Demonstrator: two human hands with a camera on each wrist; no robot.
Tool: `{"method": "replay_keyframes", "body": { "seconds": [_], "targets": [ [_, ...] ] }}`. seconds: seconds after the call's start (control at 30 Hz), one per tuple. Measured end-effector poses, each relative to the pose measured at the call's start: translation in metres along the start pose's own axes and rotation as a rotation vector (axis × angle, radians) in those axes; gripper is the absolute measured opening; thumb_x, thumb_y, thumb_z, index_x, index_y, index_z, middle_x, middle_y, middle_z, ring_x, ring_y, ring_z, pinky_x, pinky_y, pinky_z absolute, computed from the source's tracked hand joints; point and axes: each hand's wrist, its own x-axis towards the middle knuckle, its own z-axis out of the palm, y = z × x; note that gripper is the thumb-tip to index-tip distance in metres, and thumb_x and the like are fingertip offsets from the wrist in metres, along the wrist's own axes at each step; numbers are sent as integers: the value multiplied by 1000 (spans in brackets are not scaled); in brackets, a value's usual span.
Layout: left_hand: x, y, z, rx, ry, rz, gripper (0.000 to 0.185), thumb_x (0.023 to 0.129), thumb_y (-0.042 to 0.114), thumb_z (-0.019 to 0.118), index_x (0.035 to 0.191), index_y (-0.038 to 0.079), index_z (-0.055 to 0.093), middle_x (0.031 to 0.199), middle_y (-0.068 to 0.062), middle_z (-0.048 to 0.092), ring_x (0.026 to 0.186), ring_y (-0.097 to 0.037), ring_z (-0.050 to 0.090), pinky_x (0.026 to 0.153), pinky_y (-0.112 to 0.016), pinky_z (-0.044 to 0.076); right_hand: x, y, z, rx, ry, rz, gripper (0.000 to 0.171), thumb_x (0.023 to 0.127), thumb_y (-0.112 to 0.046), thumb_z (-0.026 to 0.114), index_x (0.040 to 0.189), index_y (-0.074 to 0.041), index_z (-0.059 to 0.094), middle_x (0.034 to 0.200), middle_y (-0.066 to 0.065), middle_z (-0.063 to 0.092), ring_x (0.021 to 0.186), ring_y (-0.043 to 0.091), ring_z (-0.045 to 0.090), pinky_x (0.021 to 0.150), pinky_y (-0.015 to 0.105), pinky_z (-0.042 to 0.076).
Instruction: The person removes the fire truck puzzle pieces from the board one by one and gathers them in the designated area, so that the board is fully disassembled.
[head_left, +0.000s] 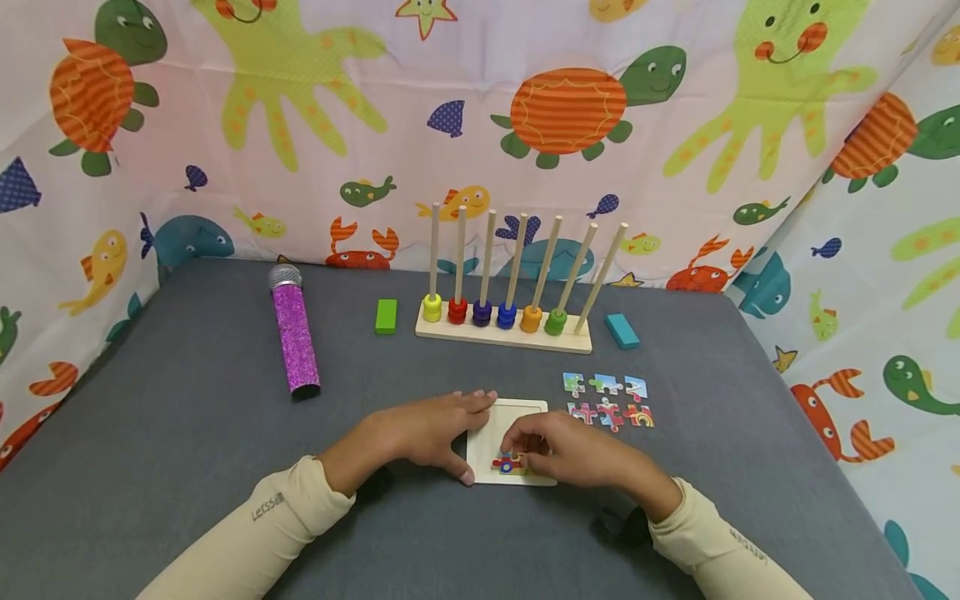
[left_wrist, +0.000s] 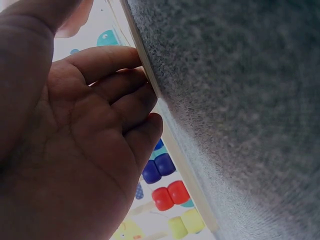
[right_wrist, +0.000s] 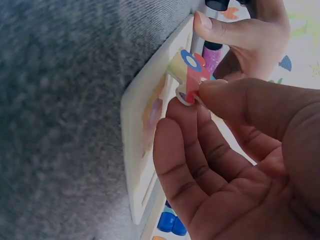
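A jigsaw puzzle piece (right_wrist: 189,72), red and yellow-green with a blue ring, is pinched between the thumb and fingers of my right hand (head_left: 577,450). It is tilted over the lower part of a square wooden puzzle tray (head_left: 491,433). Beneath it, another coloured piece (right_wrist: 153,114) lies inside the tray, partly hidden by the fingers. My left hand (head_left: 431,429) rests along the tray's left side, thumb by the near corner and fingers by the far one. In the left wrist view its fingers (left_wrist: 120,62) are nearly straight and touch the tray's edge.
Right of the tray lie several loose puzzle pieces (head_left: 606,383) in two rows. Behind stands a wooden peg rack (head_left: 502,333) with coloured rings, between a green block (head_left: 386,317) and a teal block (head_left: 622,331). A glittery purple microphone (head_left: 295,337) lies at the left.
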Motion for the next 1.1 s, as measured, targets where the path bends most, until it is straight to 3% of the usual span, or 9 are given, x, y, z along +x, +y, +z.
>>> {"method": "replay_keyframes", "body": {
  "seconds": [0.47, 0.8, 1.1],
  "targets": [
    [1, 0, 0, 14, -1, 9, 92, 79, 44, 79, 150, 5, 34, 160, -7, 19, 146, -23, 16, 116, -39, 14, 0, 5, 2, 51, 1, 18, 20, 95, 0, 59, 111, -9, 67, 95, -5, 65, 81, 7, 58, 71, 26, 51],
    [1, 0, -2, 33, -8, 3, 93, 80, 45, 77, 151, 5, 33, 160, -5, 17, 146, -21, 15, 116, -37, 12, -7, 8, -5, 48, 108, -32, 23, 95, 1, 58, 116, -3, 66, 88, -3, 63, 74, 10, 60, 67, 28, 51],
    [2, 0, -2, 23, -34, -18, 93, 82, 46, 76, 153, 7, 29, 161, -4, 14, 146, -20, 13, 116, -38, 13, -24, 14, -16, -28, 184, -26, 21, 94, -1, 61, 112, -7, 69, 91, -6, 65, 78, 10, 58, 69, 28, 51]
  ]
}}
